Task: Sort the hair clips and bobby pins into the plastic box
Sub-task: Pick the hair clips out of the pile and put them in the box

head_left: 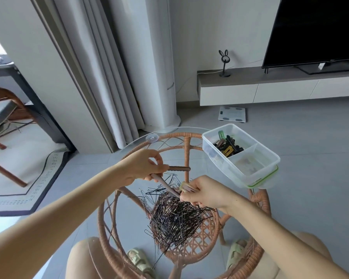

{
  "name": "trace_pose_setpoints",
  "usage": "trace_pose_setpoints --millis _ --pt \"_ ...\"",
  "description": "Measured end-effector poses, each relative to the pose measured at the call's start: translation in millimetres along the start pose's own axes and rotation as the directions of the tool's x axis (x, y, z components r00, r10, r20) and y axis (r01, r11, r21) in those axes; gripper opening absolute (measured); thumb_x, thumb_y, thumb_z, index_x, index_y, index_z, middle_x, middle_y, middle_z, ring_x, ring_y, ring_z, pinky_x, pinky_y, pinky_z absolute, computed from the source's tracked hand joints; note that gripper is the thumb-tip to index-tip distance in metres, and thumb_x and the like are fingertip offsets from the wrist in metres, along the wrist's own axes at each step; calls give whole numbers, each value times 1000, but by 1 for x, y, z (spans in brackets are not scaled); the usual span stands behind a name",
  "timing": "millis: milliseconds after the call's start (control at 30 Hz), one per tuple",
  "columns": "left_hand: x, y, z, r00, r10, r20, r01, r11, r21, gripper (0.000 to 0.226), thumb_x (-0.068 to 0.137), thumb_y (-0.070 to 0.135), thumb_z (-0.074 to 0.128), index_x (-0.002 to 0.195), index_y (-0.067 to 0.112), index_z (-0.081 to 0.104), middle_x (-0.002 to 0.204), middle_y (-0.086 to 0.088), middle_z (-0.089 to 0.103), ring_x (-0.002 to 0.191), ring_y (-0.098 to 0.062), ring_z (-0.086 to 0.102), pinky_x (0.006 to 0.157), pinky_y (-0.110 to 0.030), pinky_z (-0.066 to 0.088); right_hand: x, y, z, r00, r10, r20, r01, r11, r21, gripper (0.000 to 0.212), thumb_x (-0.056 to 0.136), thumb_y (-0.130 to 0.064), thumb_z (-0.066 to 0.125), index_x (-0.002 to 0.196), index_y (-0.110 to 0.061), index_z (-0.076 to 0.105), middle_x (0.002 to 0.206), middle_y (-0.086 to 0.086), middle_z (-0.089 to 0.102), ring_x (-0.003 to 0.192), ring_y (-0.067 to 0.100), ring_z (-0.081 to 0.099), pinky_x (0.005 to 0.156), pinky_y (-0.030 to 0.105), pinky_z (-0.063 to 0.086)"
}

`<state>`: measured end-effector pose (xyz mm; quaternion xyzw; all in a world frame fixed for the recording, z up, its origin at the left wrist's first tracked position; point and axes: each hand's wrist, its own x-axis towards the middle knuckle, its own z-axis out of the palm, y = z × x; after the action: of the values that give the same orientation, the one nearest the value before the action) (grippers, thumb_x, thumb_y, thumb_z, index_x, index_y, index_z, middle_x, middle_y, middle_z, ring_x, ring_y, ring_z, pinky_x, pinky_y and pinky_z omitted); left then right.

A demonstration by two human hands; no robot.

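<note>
Both hands grip hair clips (179, 168) over the bobby pins (175, 216) mid-tabletop; lift clear of tangles toward far-right-edge plastic box (270, 158).

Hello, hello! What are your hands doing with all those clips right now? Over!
Left hand holds brown clip and pink clip. Right hand pinches yellow clip. Bobby pins still piled. Plastic box unobstructed.

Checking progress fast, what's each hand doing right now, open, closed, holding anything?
Left hand: closed, holding a brown hair clip and a pink hair clip.
Right hand: closed, holding a pale yellow hair clip.
</note>
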<state>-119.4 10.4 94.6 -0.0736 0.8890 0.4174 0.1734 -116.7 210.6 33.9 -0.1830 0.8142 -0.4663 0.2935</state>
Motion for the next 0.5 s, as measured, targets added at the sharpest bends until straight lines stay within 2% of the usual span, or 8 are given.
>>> trace_pose_setpoints --millis 100,167,233,300,367,433,500 --pt "-8 -9 3 998 35 -44 -40 991 -125 16 87 24 62 79 13 54 70 -6 70 60 -18 53 55 -24 44 0 -1 0 998 58 -22 -56 994 89 23 84 -20 65 84 3 65 56 -3 49 49 7 39 51 20 31" --pt "-14 -18 12 980 134 -145 -141 989 -41 16 90 23 56 79 16 49 67 -3 66 56 -15 52 57 -29 44 0 -1 -1 995 102 -22 -97 982 159 14 84 -17 65 78 -4 64 56 -2 49 50 9 38 50 21 31" --pt "-19 -26 25 941 232 -248 -214 972 98 17 92 23 53 78 20 44 63 1 62 52 -12 52 56 -29 45 2 -2 1 993 116 -8 -112 979 171 14 84 -15 65 72 -9 60 58 -2 48 52 9 40 50 20 32" --pt "-20 -32 35 916 264 -303 -219 960 175 13 93 23 52 83 17 44 66 -3 64 57 -17 57 58 -32 49 2 -4 5 994 111 -21 -108 987 118 17 83 -16 65 69 -11 58 58 -3 49 52 8 41 50 19 31" --pt "-17 -33 38 915 242 -323 -193 965 177 12 92 22 52 89 12 46 71 -7 66 63 -22 62 63 -37 52 0 -6 8 991 94 -97 -93 996 17 25 83 -17 66 63 -10 53 54 -6 46 46 3 41 48 15 29" --pt "-12 -33 36 920 219 -326 -171 971 169 12 93 23 51 88 14 46 68 0 63 59 -15 59 57 -30 49 -2 -7 6 982 50 -184 -67 994 -86 34 83 -17 65 58 -9 44 50 -10 35 35 -1 36 41 13 24" --pt "-7 -30 33 921 224 -320 -173 968 179 11 93 25 51 87 16 46 65 5 61 54 -9 55 46 -18 41 -5 -6 -1 972 15 -235 -46 991 -127 33 82 -19 65 60 -10 42 51 -5 28 36 3 28 43 20 20"
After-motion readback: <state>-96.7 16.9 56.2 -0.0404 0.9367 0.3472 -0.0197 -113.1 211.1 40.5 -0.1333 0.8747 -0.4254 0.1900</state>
